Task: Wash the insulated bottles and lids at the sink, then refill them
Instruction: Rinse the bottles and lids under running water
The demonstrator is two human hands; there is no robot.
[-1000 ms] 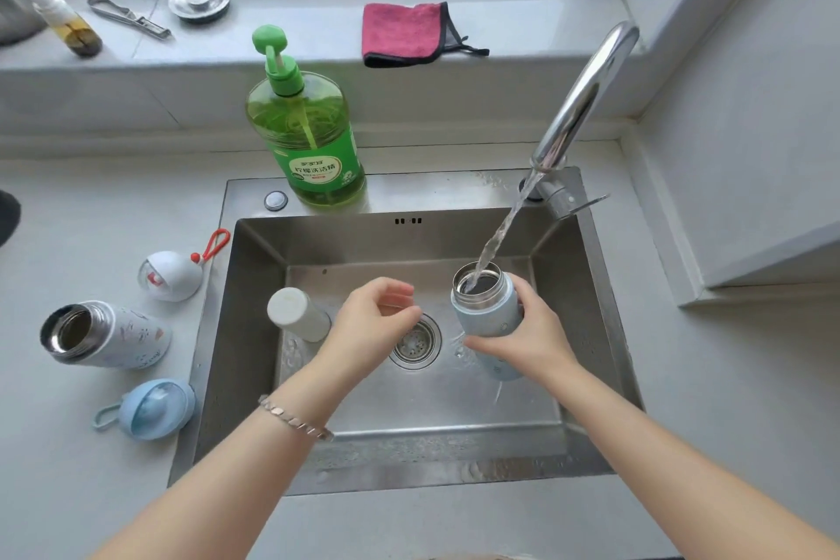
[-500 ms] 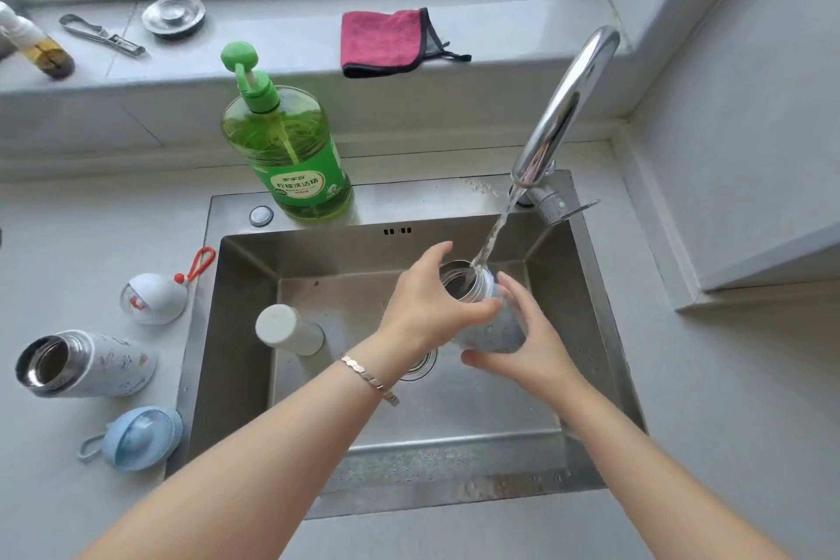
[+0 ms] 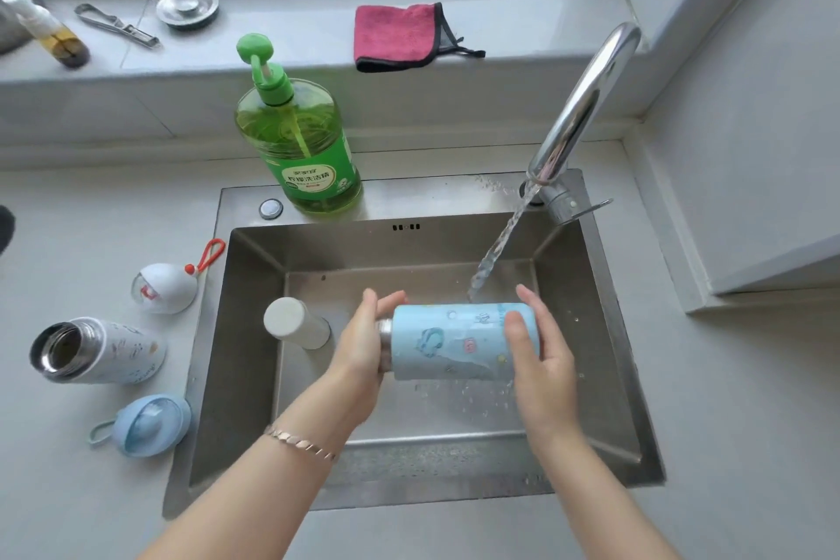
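Note:
Over the sink (image 3: 236, 359) I hold a light blue insulated bottle (image 3: 454, 343) with cartoon prints on its side. My left hand (image 3: 363, 346) presses its palm flat over the steel mouth at the left end. My right hand (image 3: 541, 355) grips the base end, thumb across the front. Water from the tap (image 3: 582, 105) falls just behind the bottle. A white insulated bottle (image 3: 97, 350) lies open on the counter at the left, with a white lid (image 3: 166, 286) on a red loop above it and a blue lid (image 3: 152, 423) below it.
A white cylinder (image 3: 295, 323) lies in the sink's left half. A green dish soap bottle (image 3: 300, 150) stands on the sink's back rim. On the windowsill lie a pink cloth (image 3: 400, 36), a drain plug (image 3: 187, 7), a metal tool (image 3: 116, 25) and a small bottle (image 3: 50, 32).
The blue bottle went from upright under the stream to lying sideways. My left hand moved onto its mouth and covers it; my right hand shifted to the base end.

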